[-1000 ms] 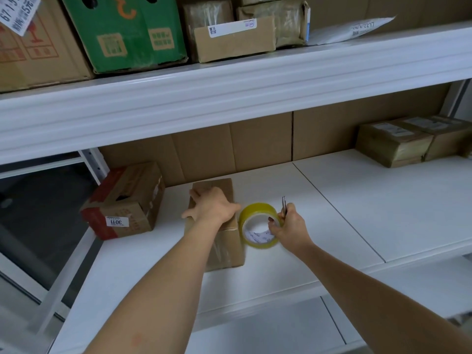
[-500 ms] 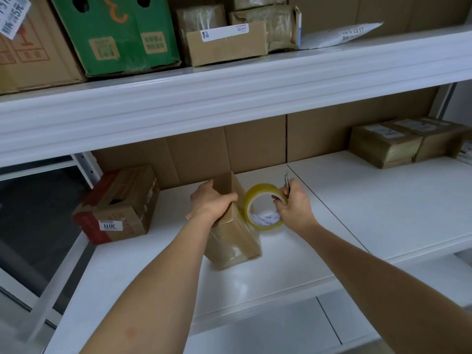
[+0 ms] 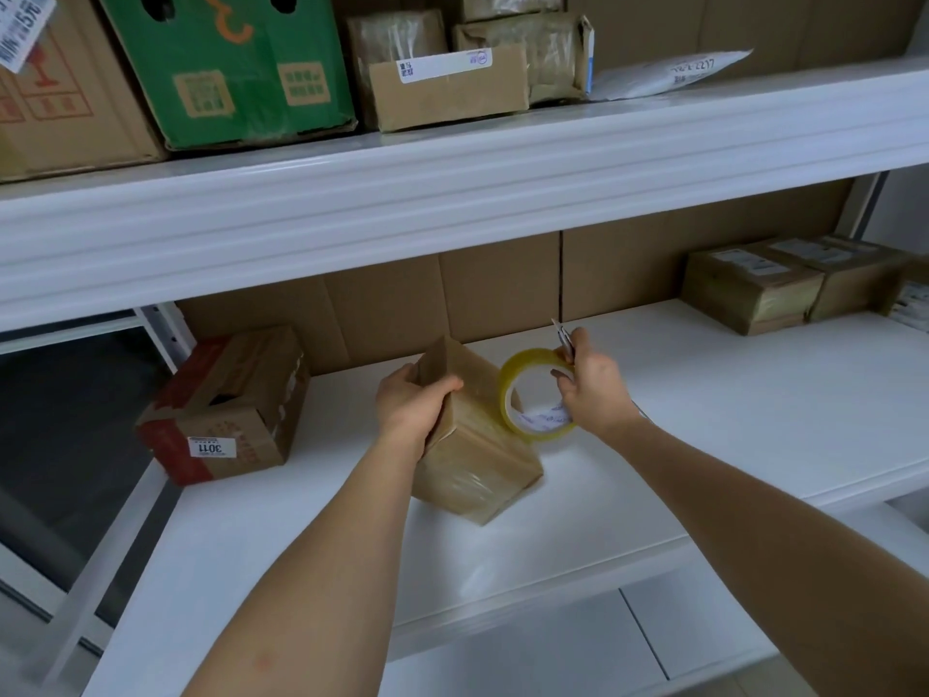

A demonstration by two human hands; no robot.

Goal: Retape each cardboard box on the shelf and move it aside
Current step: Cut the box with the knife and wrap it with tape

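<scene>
Retaping the small box on the shelf.
Left hand [image 3: 409, 404] grips the tilted cardboard box [image 3: 472, 445]; right hand [image 3: 590, 389] grips the tape roll [image 3: 533, 394], which next needs drawing across the seam.

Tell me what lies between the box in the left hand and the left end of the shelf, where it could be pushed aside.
The red and brown box labelled 3011 sits on the shelf left of the small box that the left hand grips. It takes up the back left corner; the strip in front of it looks free.
</scene>
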